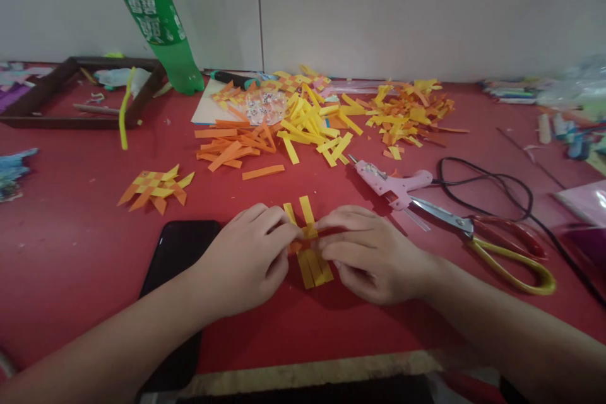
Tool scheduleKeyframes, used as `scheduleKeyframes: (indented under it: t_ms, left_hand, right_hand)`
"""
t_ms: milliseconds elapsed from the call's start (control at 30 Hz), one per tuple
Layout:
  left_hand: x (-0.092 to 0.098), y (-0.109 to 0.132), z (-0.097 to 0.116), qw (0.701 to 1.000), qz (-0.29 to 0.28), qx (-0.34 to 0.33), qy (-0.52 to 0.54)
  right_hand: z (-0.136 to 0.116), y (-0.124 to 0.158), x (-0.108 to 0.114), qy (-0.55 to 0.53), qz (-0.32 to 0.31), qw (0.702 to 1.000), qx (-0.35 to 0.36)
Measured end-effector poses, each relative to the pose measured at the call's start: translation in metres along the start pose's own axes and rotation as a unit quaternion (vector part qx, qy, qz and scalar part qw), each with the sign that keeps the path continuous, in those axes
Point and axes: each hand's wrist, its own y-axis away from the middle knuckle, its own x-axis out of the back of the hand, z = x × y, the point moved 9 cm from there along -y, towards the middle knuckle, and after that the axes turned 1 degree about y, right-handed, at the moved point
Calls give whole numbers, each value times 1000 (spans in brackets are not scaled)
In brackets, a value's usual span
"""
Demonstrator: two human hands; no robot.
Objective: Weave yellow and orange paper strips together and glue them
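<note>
My left hand [249, 259] and my right hand [372, 252] meet over a small weave of yellow paper strips [310, 246] lying on the red table [71, 246]. Both hands pinch an orange strip [303, 241] that runs across the yellow ones. Fingertips of both hands touch at the middle of the weave. A finished orange and yellow woven piece [156, 188] lies to the left, apart from my hands.
Loose orange strips [234, 145] and yellow strips [312, 126] are piled behind. A pink glue gun [392, 183] with a black cord and red-handled scissors [492, 240] lie right. A black phone [182, 252] sits under my left wrist. A green bottle [156, 19] and a brown tray [71, 91] stand back left.
</note>
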Motion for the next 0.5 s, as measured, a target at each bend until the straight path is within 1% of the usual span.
scheduleKeyframes:
  t_ms: [167, 500]
  left_hand:
    - [0, -1, -1, 1000, 0, 6, 12]
    - [-2, -2, -3, 1000, 8, -5, 0]
  right_hand:
    - [4, 1, 1, 2, 11, 1000, -16]
    - [3, -1, 2, 16, 16, 1000, -16]
